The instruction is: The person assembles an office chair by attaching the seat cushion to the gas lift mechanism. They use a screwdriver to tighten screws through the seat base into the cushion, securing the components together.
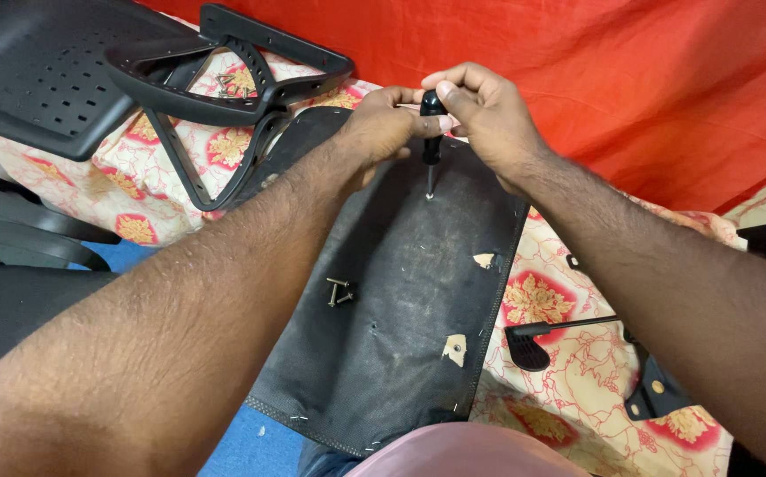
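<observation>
Both hands grip a black-handled screwdriver [432, 146] held upright, its tip pressed into the far part of a black fabric-covered chair seat underside [400, 309]. My left hand [381, 128] wraps the shaft and lower handle. My right hand [482, 115] closes over the top of the handle. Two loose screws [339, 291] lie on the fabric nearer to me, left of centre. The fabric has small torn patches showing pale material.
Black plastic armrests [241, 71] and a perforated black chair back [30, 71] lie at the far left on a floral cloth [568, 389]. A black lever and metal bracket [577, 340] rest at the right. Red fabric [621, 71] hangs behind.
</observation>
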